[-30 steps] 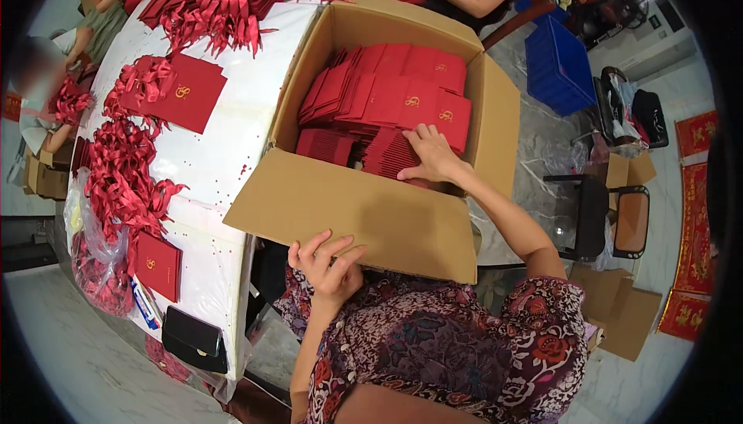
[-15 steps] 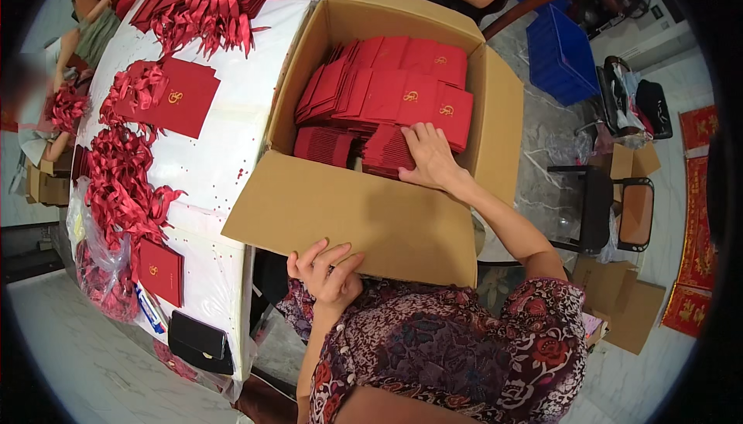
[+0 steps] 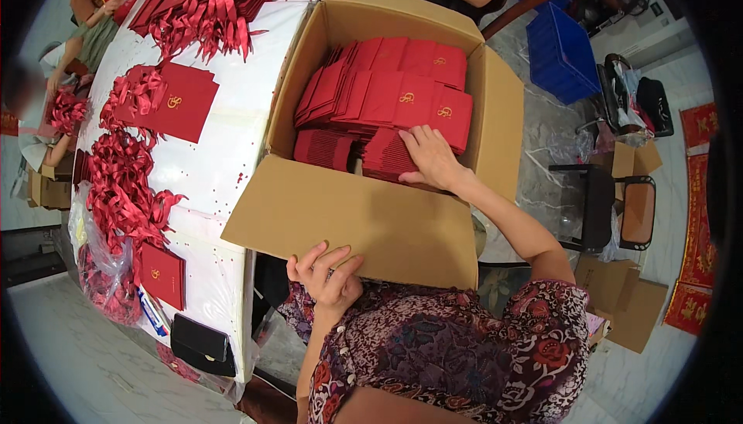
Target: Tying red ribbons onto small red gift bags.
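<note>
An open cardboard box (image 3: 495, 114) in front of me holds several stacks of flat red paper packets (image 3: 371, 95), some with a gold emblem. Along its near side, more packets stand on edge in two tight rows, with a narrow gap between them. My right hand (image 3: 433, 162) reaches inside and spans the right row (image 3: 383, 153), fingers over its far end and thumb at the near side. The box's near flap (image 3: 348, 219) folds out toward me. My left hand (image 3: 329, 275) grips the outer edge of that flap with bent fingers.
On the white-covered table (image 3: 213, 168) at left lie red ribbons (image 3: 120, 184), red packets (image 3: 182, 106) and a black wallet-like case (image 3: 203, 344). Other people sit at the far side and far left. A blue crate (image 3: 561, 52) and a chair (image 3: 592, 203) stand at right.
Almost nothing differs. My right hand stays on the row of packets and my left hand on the flap; the view has shifted very slightly.
</note>
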Action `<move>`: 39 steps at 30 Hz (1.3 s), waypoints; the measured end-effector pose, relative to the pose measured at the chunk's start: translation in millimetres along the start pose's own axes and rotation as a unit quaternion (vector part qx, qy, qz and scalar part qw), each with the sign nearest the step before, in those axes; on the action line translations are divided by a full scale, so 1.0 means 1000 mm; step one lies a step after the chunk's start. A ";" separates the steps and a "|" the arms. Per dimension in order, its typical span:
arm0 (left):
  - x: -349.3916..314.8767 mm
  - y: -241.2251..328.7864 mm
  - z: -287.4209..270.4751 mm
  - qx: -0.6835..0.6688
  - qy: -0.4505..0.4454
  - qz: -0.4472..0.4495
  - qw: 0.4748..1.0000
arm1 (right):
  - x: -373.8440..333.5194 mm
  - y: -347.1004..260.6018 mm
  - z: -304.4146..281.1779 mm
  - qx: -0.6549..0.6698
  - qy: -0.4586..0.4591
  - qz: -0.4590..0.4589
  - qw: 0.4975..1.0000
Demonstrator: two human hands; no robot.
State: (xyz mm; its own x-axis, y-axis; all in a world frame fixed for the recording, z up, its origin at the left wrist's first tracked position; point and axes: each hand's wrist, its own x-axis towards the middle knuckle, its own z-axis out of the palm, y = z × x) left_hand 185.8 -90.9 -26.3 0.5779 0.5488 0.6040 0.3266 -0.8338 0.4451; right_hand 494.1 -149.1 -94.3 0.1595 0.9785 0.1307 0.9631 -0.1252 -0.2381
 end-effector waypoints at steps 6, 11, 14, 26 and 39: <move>0.003 0.001 0.000 -0.004 0.004 -0.004 1.000 | 0.023 -0.020 0.002 -0.067 -0.110 0.096 0.987; 0.002 0.000 -0.001 -0.006 0.003 0.000 1.000 | 0.022 -0.019 0.018 -0.097 -0.130 0.089 0.983; 0.004 0.000 -0.001 -0.009 0.004 0.005 1.000 | 0.016 -0.016 0.024 -0.054 -0.118 0.098 0.987; 0.001 0.000 0.008 -0.022 0.038 0.003 0.999 | 0.021 -0.003 0.025 0.036 -0.088 0.089 0.991; -0.007 -0.013 0.012 -0.027 0.046 0.020 0.998 | 0.039 0.008 -0.085 0.169 0.056 0.162 0.971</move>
State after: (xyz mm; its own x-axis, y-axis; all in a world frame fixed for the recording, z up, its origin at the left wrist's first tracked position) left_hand 186.8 -84.4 -44.6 0.5183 0.5198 0.6791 0.2618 -0.8524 0.4526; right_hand 526.8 -125.9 -9.9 0.4830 0.8705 0.0947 0.7353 -0.3446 -0.5836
